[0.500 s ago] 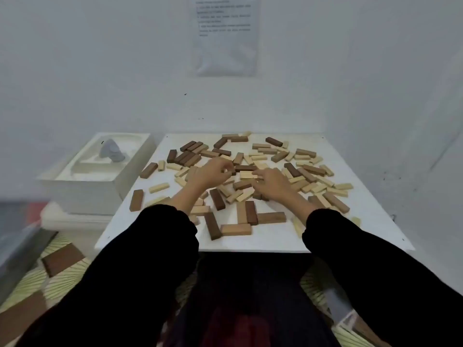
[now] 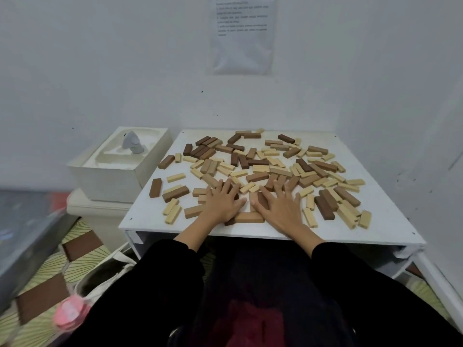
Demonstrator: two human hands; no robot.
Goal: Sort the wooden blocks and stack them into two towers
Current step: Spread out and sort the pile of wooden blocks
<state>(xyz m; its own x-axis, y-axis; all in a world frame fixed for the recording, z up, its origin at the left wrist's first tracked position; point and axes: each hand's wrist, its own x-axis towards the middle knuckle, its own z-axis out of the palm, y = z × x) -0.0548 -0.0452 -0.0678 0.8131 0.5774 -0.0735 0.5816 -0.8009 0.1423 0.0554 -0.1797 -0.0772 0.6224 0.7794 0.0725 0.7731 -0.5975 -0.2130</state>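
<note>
A printed sheet [image 2: 242, 33] hangs on the white wall [image 2: 100, 58] — below, left of the table [image 2: 390, 221], a white box [image 2: 117, 181] holds a grey object [image 2: 132, 144].

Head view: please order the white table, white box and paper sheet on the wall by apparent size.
white table
white box
paper sheet, though farther away and cut off at the top, so unsure

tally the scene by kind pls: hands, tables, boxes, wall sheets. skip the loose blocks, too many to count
Hands: 2 (left hand, right hand, both flat on the blocks)
Table: 1
White box: 1
Wall sheet: 1
Total: 5
</note>
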